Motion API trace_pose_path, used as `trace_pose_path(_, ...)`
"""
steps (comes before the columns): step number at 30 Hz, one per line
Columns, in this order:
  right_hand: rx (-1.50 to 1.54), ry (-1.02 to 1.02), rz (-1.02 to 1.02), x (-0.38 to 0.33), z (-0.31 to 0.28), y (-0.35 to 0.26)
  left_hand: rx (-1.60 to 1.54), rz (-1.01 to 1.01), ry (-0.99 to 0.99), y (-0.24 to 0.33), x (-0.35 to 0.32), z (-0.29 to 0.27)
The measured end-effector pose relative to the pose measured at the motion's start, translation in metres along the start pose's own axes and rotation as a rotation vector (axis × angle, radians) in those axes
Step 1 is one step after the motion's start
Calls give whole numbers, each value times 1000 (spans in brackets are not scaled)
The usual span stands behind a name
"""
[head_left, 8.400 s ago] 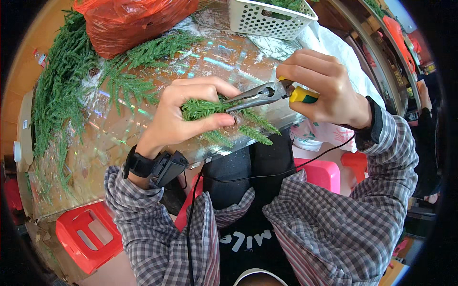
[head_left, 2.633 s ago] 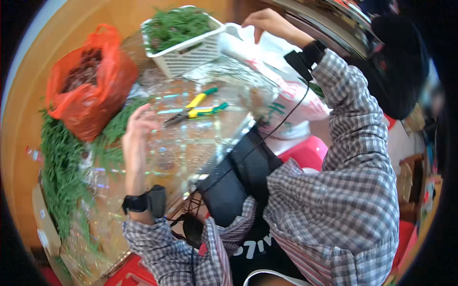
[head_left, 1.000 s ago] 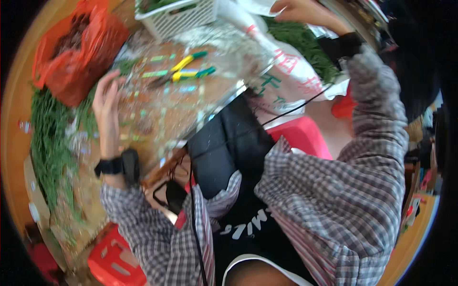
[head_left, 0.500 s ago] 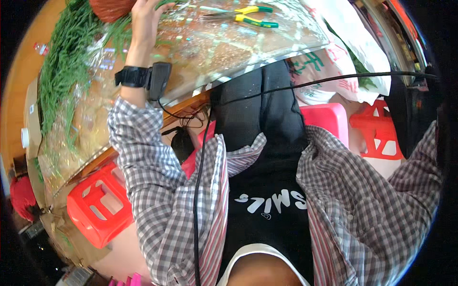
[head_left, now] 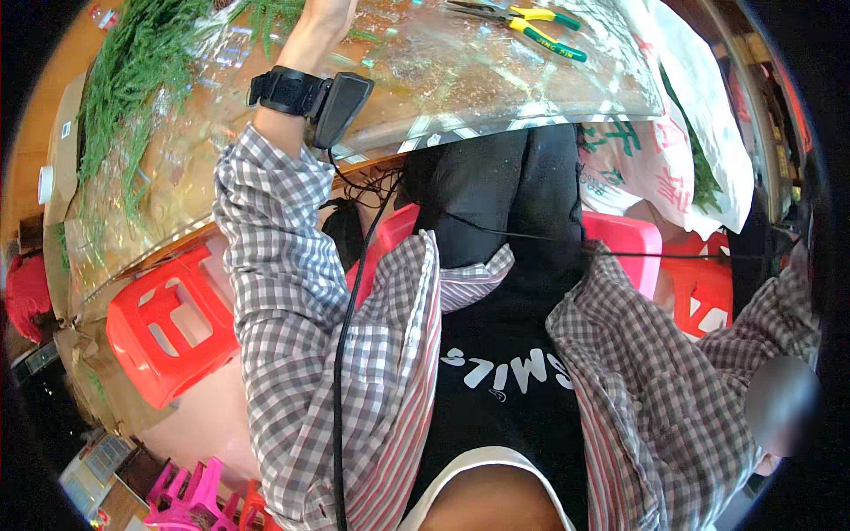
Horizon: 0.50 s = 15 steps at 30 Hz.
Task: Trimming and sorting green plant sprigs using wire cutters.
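Tilting further down since half a second ago, the view now cuts the left hand at the top edge, among green sprigs; its grip cannot be told. Right hand is unseen. Yellow-handled pliers lie apart on the plastic-covered table. Seemingly between cuts, fetching another sprig comes next.

White printed bag, table's right edge
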State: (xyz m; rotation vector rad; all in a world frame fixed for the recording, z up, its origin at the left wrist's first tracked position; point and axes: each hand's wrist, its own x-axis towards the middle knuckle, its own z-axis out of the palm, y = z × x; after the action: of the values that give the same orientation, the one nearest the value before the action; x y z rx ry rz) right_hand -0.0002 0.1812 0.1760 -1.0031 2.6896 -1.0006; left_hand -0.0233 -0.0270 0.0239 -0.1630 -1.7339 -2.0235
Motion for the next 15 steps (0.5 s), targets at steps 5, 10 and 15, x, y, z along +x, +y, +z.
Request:
trace_pose_path(5, 90, 9, 63, 2, -47, 79, -7, -37, 30, 0, -9, -16)
trace_pose_path(10, 221, -52, 148, 1, -109, 191, -38, -58, 32, -1, -6, -11)
trace_pose_path(15, 299, -153, 238, 1, -98, 203, -56, -94, 48, 0, -8, -9)
